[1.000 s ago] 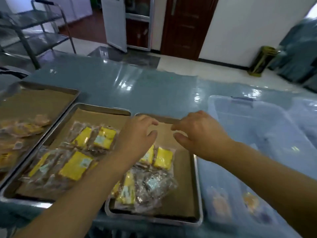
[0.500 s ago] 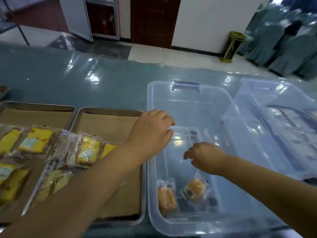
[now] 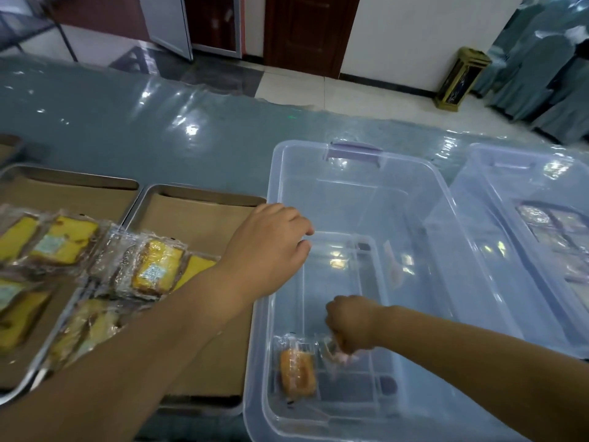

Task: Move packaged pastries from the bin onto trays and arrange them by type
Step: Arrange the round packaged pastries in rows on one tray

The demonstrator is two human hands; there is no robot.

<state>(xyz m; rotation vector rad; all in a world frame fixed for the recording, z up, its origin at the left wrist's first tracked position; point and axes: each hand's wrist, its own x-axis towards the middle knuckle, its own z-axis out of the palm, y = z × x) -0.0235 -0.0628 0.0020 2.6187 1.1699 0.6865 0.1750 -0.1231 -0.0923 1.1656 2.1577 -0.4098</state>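
A clear plastic bin stands right of two paper-lined metal trays. On its floor lie two wrapped orange pastries: one lies free near the front left, and my right hand is down inside the bin, fingers closed on the wrapper of the other. My left hand hovers over the bin's left rim with fingers loosely curled, holding nothing. The nearer tray carries wrapped yellow cake slices; the left tray holds more.
A second clear bin with packets inside stands at the far right. The table is covered with shiny blue-green plastic. Beyond it lie a tiled floor, a gold waste bin and a dark door.
My view swung right from the trays to the bin. My right hand dropped into the bin and closed on a wrapped pastry. My left hand moved from the tray to the bin's left rim.
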